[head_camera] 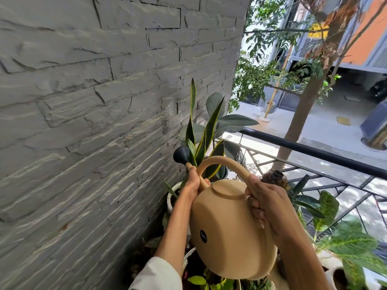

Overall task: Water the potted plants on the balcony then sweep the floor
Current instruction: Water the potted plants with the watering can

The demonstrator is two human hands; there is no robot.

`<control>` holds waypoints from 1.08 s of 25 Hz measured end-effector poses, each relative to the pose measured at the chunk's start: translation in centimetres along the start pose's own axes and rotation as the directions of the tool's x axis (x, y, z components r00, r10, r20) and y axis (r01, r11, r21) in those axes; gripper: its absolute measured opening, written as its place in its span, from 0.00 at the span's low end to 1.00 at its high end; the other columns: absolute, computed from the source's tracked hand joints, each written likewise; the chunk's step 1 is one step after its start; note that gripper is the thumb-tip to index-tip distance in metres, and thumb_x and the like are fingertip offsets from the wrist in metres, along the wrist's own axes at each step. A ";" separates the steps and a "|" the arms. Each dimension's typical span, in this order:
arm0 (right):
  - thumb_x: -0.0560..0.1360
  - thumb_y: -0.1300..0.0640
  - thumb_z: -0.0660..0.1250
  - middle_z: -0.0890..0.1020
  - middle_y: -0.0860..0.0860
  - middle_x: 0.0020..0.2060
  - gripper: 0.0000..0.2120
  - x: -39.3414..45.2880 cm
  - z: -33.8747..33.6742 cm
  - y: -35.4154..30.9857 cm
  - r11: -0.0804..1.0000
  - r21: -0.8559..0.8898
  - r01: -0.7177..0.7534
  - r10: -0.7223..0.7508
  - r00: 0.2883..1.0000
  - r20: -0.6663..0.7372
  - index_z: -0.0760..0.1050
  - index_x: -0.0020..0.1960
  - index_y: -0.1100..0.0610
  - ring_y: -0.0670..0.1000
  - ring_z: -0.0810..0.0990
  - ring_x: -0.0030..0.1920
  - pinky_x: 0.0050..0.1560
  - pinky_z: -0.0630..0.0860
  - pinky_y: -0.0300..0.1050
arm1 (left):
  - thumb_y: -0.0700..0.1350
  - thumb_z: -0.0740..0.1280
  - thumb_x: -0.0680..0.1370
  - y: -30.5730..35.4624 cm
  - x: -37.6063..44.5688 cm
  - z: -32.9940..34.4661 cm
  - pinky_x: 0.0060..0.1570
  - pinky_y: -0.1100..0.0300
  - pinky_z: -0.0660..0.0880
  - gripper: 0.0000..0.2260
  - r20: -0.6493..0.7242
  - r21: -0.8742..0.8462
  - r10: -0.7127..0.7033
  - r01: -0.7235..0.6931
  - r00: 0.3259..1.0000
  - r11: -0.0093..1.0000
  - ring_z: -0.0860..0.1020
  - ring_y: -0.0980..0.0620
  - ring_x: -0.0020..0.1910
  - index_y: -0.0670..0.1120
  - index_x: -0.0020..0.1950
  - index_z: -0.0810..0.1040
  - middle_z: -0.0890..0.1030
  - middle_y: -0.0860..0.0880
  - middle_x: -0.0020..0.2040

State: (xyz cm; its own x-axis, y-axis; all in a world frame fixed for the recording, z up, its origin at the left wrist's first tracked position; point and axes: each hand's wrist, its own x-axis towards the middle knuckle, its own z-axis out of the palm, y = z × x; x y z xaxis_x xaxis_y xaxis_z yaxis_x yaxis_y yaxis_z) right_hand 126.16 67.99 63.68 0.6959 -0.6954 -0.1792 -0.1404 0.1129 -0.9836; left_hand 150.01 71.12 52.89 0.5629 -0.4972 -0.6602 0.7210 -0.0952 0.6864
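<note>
A tan watering can [228, 231] is tipped forward in the middle of the head view. Its black rose head [181, 155] points at a snake plant [204, 139] with yellow-edged leaves, standing in a white pot [171, 195] against the wall. My left hand [193, 183] grips the can's thin spout just behind the rose. My right hand [267, 201] is wrapped round the arched handle at the can's back. I cannot make out any water coming out.
A grey stone-clad wall [94, 122] fills the left side. A black metal railing [314, 152] runs along the right, with leafy potted plants [343, 239] below it. More pots [189, 256] sit under the can. Beyond are a tree trunk and a street.
</note>
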 end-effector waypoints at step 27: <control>0.55 0.23 0.79 0.59 0.48 0.24 0.38 -7.8 -10.1 -6.8 0.968 0.101 0.231 -0.184 0.920 -0.347 0.67 0.29 0.55 0.47 0.53 0.22 0.28 0.56 0.30 | 0.71 0.55 0.81 6.5 -18.6 8.5 0.36 0.56 0.82 0.33 0.162 0.060 0.634 -0.649 0.756 0.759 0.84 0.49 0.35 0.45 0.65 0.77 0.83 0.46 0.36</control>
State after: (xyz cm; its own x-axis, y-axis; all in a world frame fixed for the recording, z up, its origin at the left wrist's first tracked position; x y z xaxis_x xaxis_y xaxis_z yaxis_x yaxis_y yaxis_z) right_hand 114.56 65.44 71.93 0.4214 -0.9066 0.0224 0.0961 0.0201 -0.9952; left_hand 140.79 72.41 72.28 0.8173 -0.5760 -0.0151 0.1575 0.1982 0.9674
